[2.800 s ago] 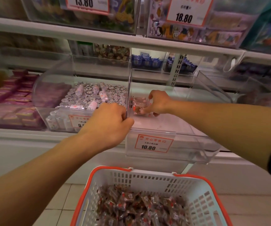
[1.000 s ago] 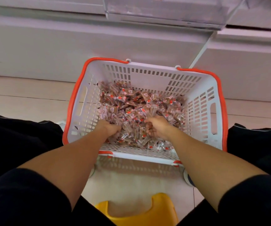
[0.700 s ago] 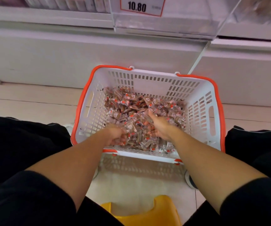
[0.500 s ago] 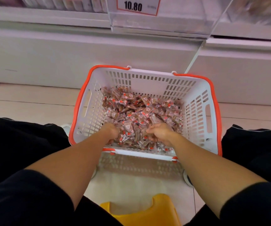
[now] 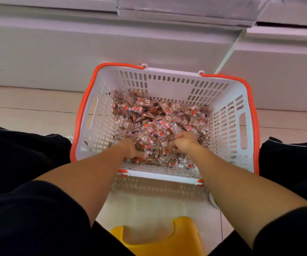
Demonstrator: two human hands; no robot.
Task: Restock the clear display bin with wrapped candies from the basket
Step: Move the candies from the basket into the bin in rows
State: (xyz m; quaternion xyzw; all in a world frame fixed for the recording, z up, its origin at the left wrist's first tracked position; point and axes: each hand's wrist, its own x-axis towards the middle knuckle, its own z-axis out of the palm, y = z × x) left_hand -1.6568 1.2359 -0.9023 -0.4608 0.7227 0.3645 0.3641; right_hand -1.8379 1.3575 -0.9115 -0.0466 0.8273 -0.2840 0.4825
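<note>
A white slotted basket with an orange rim [image 5: 169,84] stands on the floor below me. It holds a heap of small wrapped candies [image 5: 154,115] in clear wrappers with brown and red print. Both hands are down in the near side of the heap. My left hand [image 5: 132,149] has its fingers curled around a clump of candies. My right hand [image 5: 185,142] is closed on another clump just to the right. Between the two hands more candies are bunched up. Only the bottom edge of the clear display bin [image 5: 185,10] shows at the top of the view.
The white shelf base [image 5: 75,48] rises right behind the basket. A yellow plastic stool [image 5: 160,239] sits under me at the bottom edge. My dark-clothed legs [image 5: 19,159] flank the basket on both sides. Pale floor tiles [image 5: 29,111] lie to the left.
Earlier my hands were up at the clear bin, the right one setting candies in. Since then both dropped into the basket and have closed on candies at its near side.
</note>
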